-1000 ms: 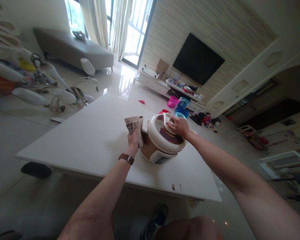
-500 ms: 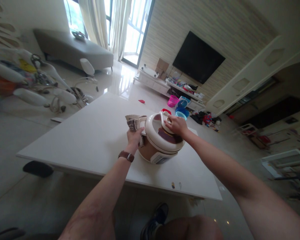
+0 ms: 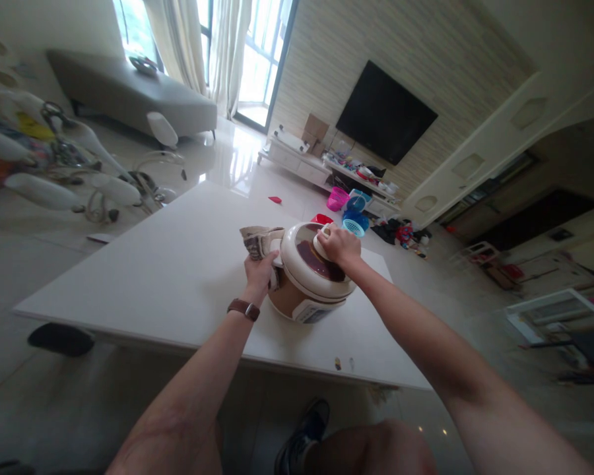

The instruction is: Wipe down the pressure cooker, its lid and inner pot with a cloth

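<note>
A brown and cream rice cooker (image 3: 288, 297) with a dark see-through lid (image 3: 311, 264) stands on the white table (image 3: 178, 270). My right hand (image 3: 340, 245) is closed around the cream handle on top of the lid. On the cooker's left side, my left hand (image 3: 260, 270) grips the cream side handle (image 3: 276, 248), thumb on top. A beige, dark-patterned cloth (image 3: 258, 241) sticks out beyond that hand and also shows below it, against the cooker. How far my left fingers wrap underneath is hidden.
Two small objects, one of them yellow and dark (image 3: 337, 363), lie near the table's front edge. Beyond the table are a red container (image 3: 321, 218), a pink basket (image 3: 337, 198) and a light blue basket (image 3: 353, 227). A lamp with white shades (image 3: 162, 129) is at left.
My right hand has turned on the lid, and the lid's handle now points another way. My left hand keeps its grip. The whole view has shifted slightly.
</note>
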Available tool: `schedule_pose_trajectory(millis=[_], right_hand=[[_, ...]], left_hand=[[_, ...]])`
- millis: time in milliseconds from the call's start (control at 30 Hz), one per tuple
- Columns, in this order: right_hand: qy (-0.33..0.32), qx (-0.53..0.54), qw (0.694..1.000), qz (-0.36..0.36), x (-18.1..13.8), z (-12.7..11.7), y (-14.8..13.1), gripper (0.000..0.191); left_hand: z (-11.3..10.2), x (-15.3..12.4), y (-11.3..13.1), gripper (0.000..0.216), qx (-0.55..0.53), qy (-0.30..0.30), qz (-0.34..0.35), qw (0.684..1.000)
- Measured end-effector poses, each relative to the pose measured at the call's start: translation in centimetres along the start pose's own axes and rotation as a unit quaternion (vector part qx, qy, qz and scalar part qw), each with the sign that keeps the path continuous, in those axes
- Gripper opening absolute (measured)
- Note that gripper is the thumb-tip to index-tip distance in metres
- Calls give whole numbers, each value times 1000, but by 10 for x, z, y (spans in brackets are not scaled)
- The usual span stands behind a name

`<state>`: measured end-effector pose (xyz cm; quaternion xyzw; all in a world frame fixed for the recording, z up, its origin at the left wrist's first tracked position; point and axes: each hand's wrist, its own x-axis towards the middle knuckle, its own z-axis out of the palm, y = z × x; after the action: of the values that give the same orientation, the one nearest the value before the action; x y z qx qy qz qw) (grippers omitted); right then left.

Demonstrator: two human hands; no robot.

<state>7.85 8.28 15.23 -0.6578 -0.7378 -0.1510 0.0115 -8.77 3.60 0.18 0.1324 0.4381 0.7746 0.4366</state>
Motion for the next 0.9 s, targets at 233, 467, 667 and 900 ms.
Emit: schedule_pose_trajectory(millis=[233,467,667,900], right_hand=[[7,4,1000,9,-2,0,-3,61],[13,7,1000,21,5,-3,-17,60],[3,30,999,22,28,-9,-50,58],[-2,52,999,2,66,-10,-99,56]], left_hand=[[-6,0,-2,36,11,10,-11,1000],[-13,2,0,37,-40,76,-4,996],[-20,14,6,36,-24,134,50,989],[-32,25,37,43,3,188,165,968]])
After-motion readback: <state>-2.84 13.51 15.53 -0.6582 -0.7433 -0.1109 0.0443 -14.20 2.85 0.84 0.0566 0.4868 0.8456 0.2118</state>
